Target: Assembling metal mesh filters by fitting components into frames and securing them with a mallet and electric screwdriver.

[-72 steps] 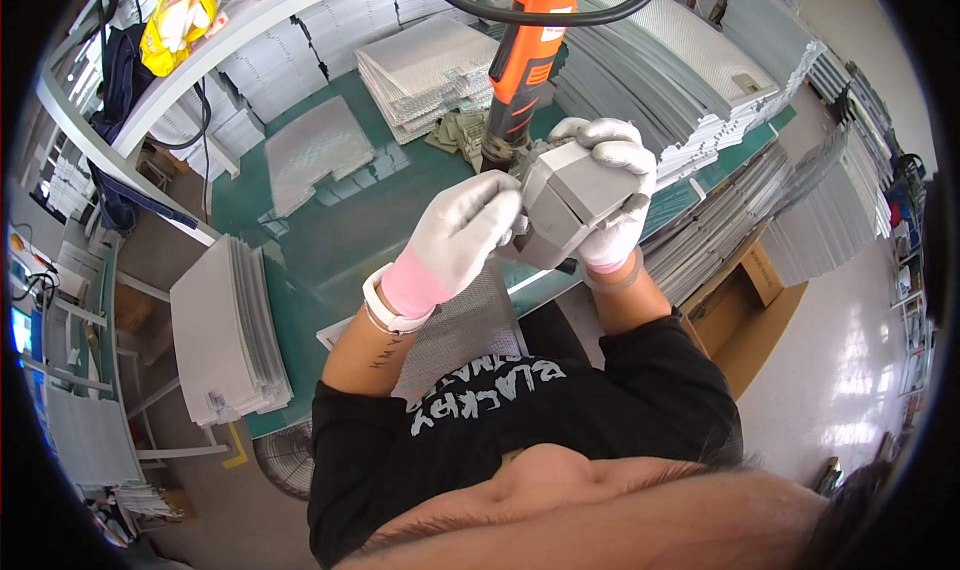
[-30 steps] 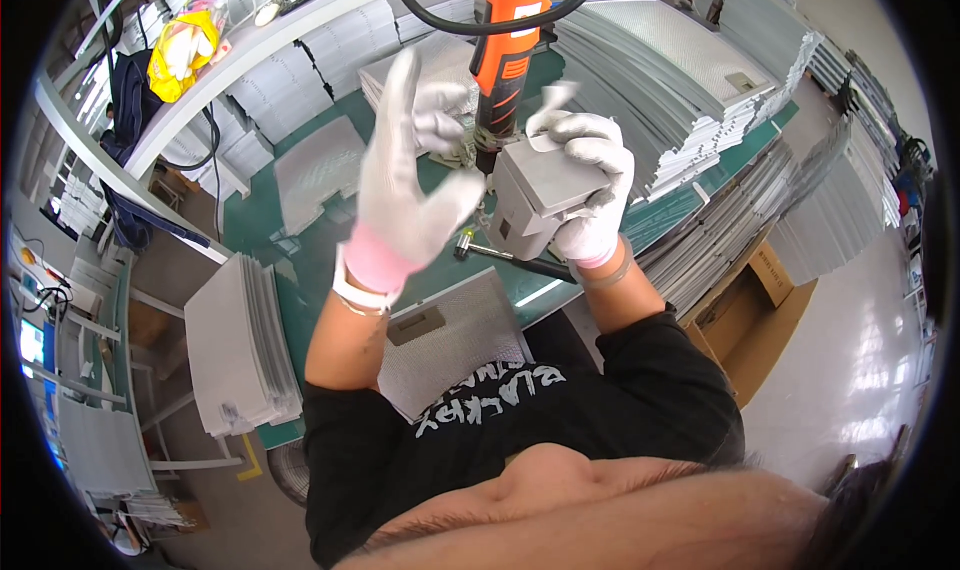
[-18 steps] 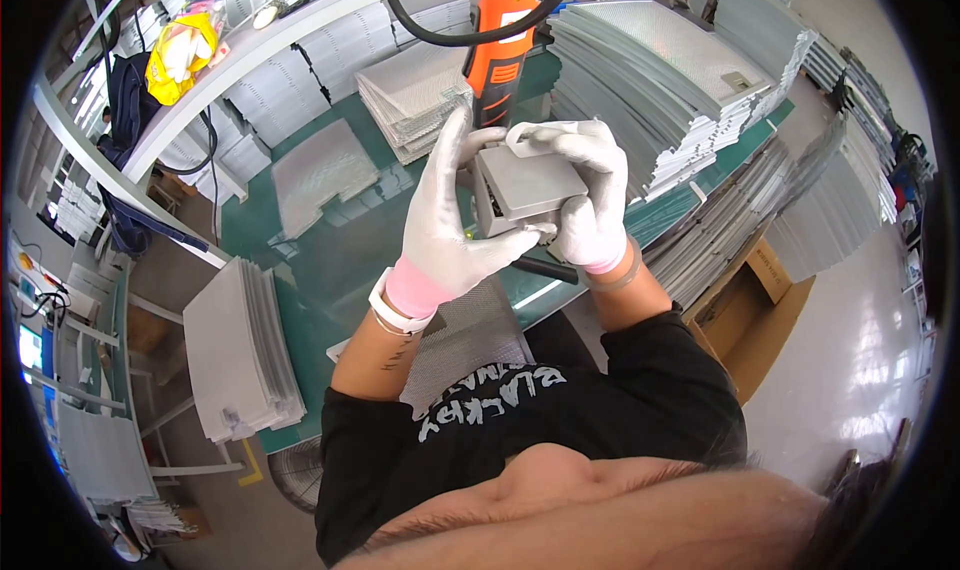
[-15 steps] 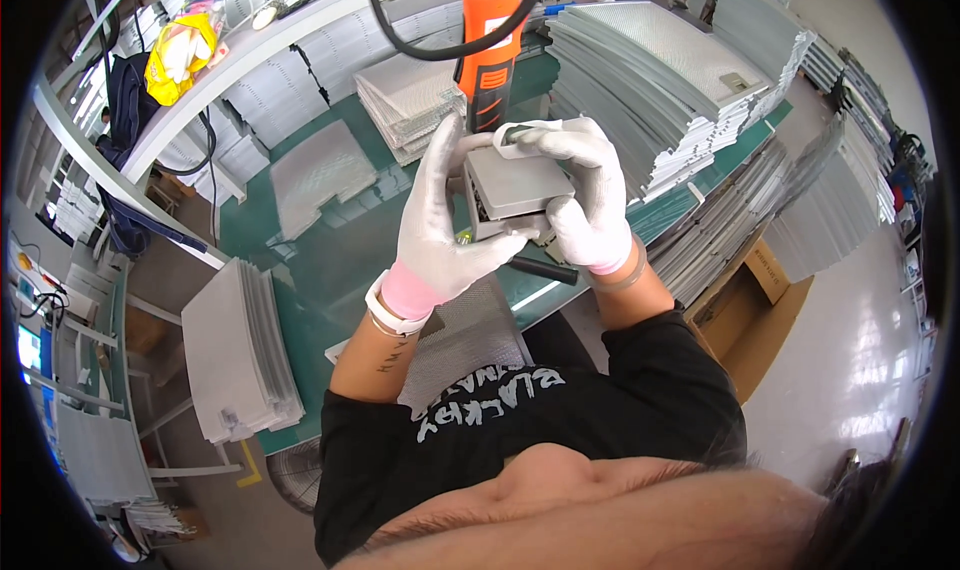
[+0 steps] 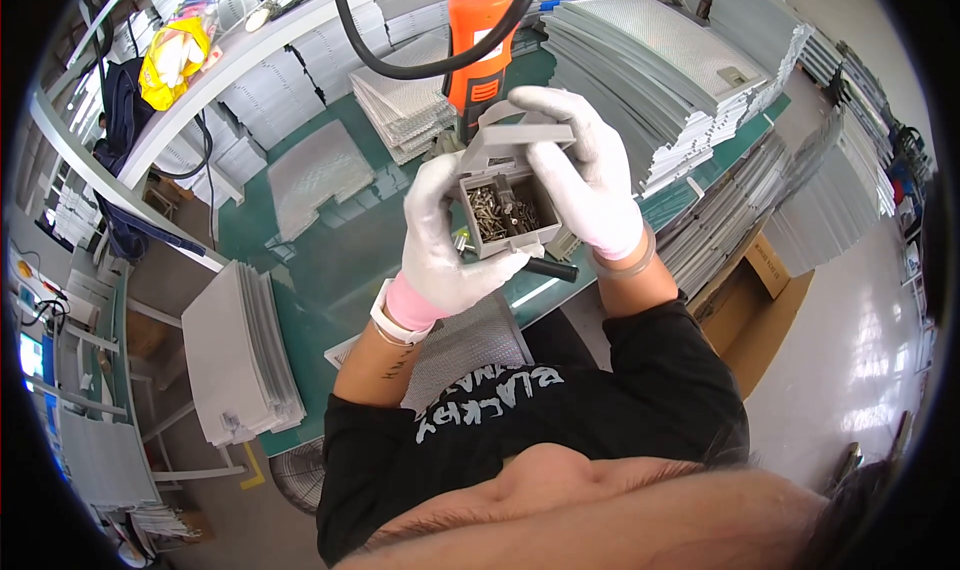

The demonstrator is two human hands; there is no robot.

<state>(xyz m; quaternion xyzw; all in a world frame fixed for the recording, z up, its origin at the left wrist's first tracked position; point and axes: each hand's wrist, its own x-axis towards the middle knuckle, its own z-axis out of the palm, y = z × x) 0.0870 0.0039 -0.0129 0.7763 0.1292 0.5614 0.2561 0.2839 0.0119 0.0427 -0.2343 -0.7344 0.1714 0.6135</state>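
A small grey plastic box [image 5: 520,247] is held over the green table, its lid [image 5: 520,140] tilted up. Inside lie many small screws [image 5: 487,213], with a divider and larger dark pieces beside them. My left hand [image 5: 440,235], in a white glove with a pink cuff, grips the box's left side, thumb along the front edge. My right hand [image 5: 590,175], gloved alike, pinches the raised lid at its right end. Just beyond the box hangs an orange and black power screwdriver [image 5: 480,55]. A black handle [image 5: 550,269] lies on the table below the box.
Stacks of thin metal panels stand at the right [image 5: 650,80], back [image 5: 400,105] and left front [image 5: 235,355] of the green table [image 5: 350,260]. One perforated panel [image 5: 470,345] lies near my body. A black cable [image 5: 400,70] loops overhead. An open cardboard box [image 5: 765,320] sits right.
The lid has swung up and away from the box, and the screws inside now show. My right hand has risen with the lid; the left keeps hold of the box.
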